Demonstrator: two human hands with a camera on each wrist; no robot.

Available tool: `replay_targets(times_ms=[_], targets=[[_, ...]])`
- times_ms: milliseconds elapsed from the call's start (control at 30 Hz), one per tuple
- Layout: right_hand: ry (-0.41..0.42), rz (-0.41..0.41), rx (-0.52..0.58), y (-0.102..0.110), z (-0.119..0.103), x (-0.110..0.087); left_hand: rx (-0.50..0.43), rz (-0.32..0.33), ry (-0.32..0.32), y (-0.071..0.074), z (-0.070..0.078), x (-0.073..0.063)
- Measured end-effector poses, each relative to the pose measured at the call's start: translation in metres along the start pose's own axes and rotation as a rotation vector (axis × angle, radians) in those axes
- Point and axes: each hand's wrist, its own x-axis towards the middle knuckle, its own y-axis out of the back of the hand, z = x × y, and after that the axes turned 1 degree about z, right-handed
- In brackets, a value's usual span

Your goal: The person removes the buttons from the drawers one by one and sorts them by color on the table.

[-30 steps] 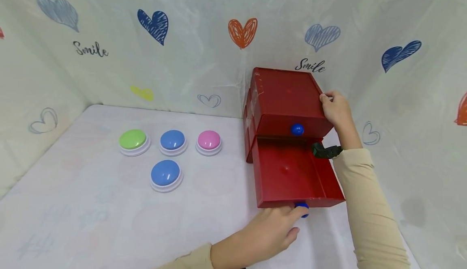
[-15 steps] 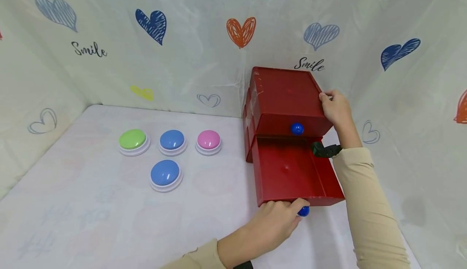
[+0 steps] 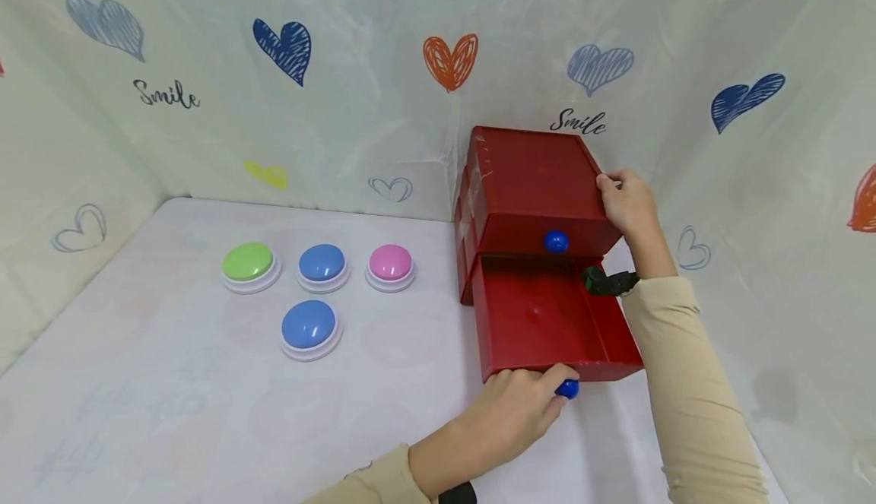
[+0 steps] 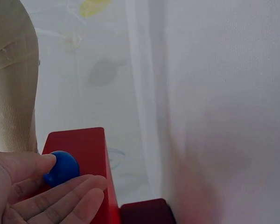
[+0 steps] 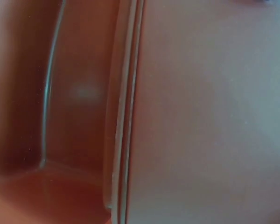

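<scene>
A red two-drawer cabinet stands on the table's right side. Its lower drawer (image 3: 537,321) is pulled out, with nothing seen inside. My left hand (image 3: 513,413) is at the drawer's front, pinching its round blue knob (image 4: 65,168) between thumb and fingers, as the left wrist view shows. Above, the upper drawer (image 3: 541,173) has its own blue knob (image 3: 556,242). My right hand (image 3: 630,204) grips the right edge of this upper part, its thumb on top and the other fingers partly hidden. The right wrist view holds only close red surfaces.
Left of the cabinet sit several push buttons on white bases: a green button (image 3: 248,262), a blue button (image 3: 322,263), a pink button (image 3: 391,263) and a nearer blue button (image 3: 309,325). A white cloth with printed hearts (image 3: 450,63) hangs behind.
My left hand has gone from reaching over the lower knob to pinching it. The lower drawer has slid slightly inward. My right hand keeps its place on the upper part.
</scene>
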Motion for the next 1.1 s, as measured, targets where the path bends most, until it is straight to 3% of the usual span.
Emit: replay_targets(times_ms=[633,1100], targets=[[0.007,-0.005,-0.002,0.000,-0.001,0.001,0.007,0.029,0.060,0.007,-0.020,0.023],[0.009,-0.008,-0.007,0.000,0.001,0.001,-0.034,-0.012,0.134,0.008,-0.028,0.033]])
